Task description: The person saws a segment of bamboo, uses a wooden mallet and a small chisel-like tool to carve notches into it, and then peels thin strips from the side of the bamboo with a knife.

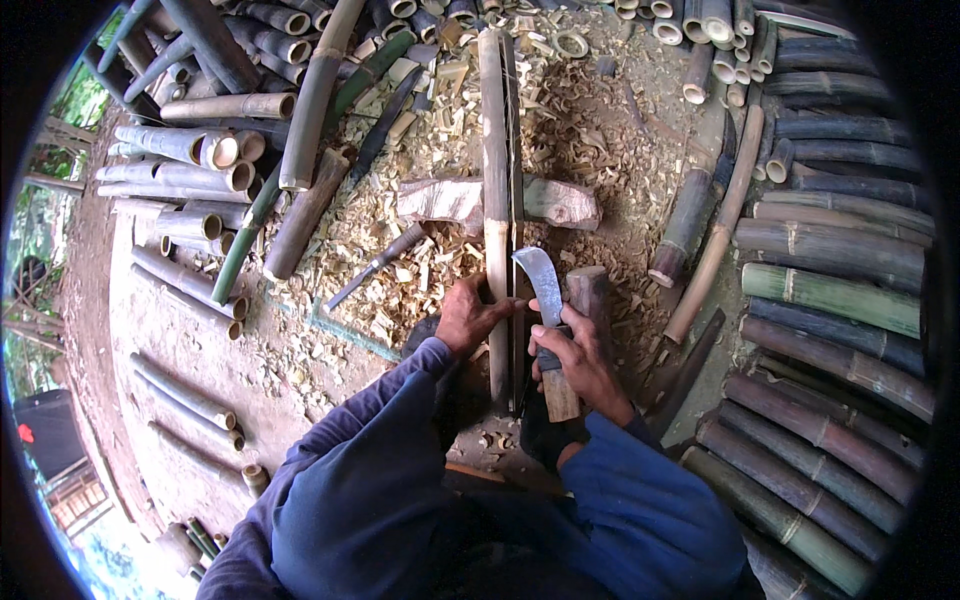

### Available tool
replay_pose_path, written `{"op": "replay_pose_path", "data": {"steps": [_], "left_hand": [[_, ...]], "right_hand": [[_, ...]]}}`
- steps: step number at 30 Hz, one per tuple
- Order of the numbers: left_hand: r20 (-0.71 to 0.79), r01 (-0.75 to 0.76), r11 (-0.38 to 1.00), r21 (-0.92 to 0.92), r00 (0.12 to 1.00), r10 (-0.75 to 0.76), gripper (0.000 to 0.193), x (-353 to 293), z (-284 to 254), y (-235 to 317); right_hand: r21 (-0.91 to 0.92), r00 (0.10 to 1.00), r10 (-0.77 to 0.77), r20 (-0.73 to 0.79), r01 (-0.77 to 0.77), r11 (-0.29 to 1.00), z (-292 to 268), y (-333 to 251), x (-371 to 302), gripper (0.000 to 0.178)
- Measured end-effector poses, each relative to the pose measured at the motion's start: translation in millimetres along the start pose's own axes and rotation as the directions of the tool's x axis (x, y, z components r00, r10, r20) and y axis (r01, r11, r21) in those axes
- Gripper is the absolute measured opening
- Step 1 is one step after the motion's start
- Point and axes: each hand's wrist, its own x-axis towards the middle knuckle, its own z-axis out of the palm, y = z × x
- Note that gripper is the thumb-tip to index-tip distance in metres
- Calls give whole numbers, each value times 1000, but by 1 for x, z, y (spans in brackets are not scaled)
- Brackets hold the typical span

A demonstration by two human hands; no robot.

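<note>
A long bamboo pole (494,150), pale on one side, runs away from me between my knees, with a thin dark strip (516,200) alongside it and a narrow gap between the two. My left hand (472,316) is closed round the pole, its thumb reaching across toward the strip. In my right hand (588,362) is a billhook (541,285) with a curved grey blade and a wooden handle; its blade points up and away beside the strip. The pole rests across a rough wooden block (440,200). A short round piece of wood (588,295) stands just beyond my right hand.
Wood shavings (580,145) cover the ground ahead. A long-handled tool (375,266) lies left of the pole. Cut bamboo lengths (835,250) are stacked along the right, and more bamboo (190,145) is piled at the left. A pale pole (718,230) lies right of the shavings.
</note>
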Motion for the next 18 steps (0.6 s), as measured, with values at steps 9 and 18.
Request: {"op": "replay_pose_path", "data": {"steps": [9, 18], "left_hand": [[24, 9, 996, 89, 1000, -11, 46, 2, 1, -1], [41, 4, 1000, 16, 999, -5, 40, 2, -2, -4]], "right_hand": [[75, 998, 27, -55, -23, 997, 3, -2, 16, 50], [10, 999, -10, 31, 10, 1000, -8, -3, 46, 39]]}}
